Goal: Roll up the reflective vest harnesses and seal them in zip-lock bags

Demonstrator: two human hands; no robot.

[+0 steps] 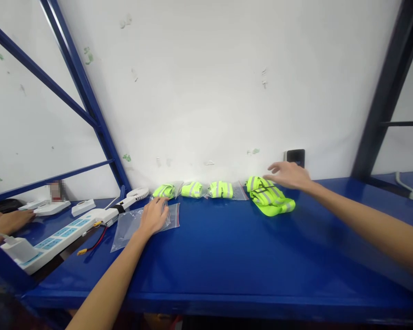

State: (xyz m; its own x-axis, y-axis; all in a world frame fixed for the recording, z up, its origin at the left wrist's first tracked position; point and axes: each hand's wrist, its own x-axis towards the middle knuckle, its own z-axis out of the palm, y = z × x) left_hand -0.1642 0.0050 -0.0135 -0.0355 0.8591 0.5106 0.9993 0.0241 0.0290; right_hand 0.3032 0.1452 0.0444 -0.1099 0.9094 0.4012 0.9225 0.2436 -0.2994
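My left hand (154, 216) rests on clear zip bags (129, 227) lying on the blue shelf, its fingers stretched forward over the plastic. Just beyond its fingertips sits a rolled neon-yellow reflective bundle in a clear bag (164, 190). Two similar bagged bundles, a middle one (192, 189) and a right one (221, 189), stand along the wall. Farther right is an unbagged, loosely folded pile of neon-yellow reflective straps or vests (269, 198). Above this pile's right side my right hand (289, 175) hovers with fingers apart, holding nothing visible.
A white power strip (60, 236), a small white fan (137, 195) and a red-black cable (98, 239) lie at left. A dark phone (296, 157) leans on the wall. Another person's hand (15, 222) is at far left. Blue posts (86, 91) frame the shelf.
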